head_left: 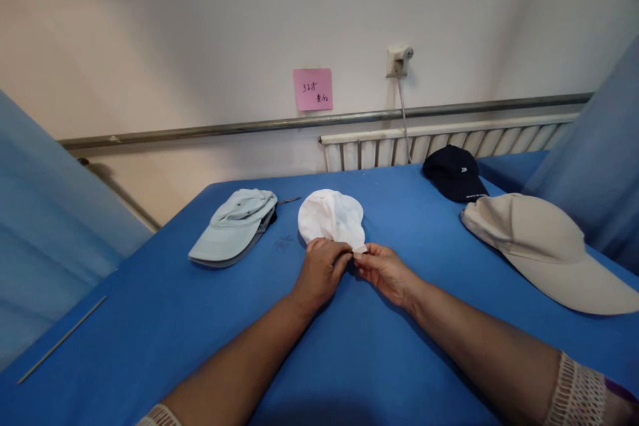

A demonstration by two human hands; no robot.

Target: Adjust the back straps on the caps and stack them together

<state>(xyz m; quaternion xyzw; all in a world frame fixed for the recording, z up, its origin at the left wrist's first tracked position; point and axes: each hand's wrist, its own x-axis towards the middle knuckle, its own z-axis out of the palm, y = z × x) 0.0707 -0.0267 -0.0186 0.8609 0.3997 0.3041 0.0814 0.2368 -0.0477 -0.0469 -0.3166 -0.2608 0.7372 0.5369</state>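
A white cap [331, 213] lies on the blue-covered table in front of me, its rounded crown away from me. My left hand [322, 269] is closed on the cap's near edge, the fingers resting over the fabric. Right beside it, my right hand [382, 271] pinches a small white strap or tab at the cap's near right edge. The fingertips of both hands almost meet there. What exactly lies between them is too small to make out.
A pale green cap [232, 229] lies to the left, a navy cap [453, 173] at the back right and a beige cap [539, 239] at the right. A thin stick [62, 339] rests at the left edge. Behind are a radiator [369, 150] and a rail [239, 126].
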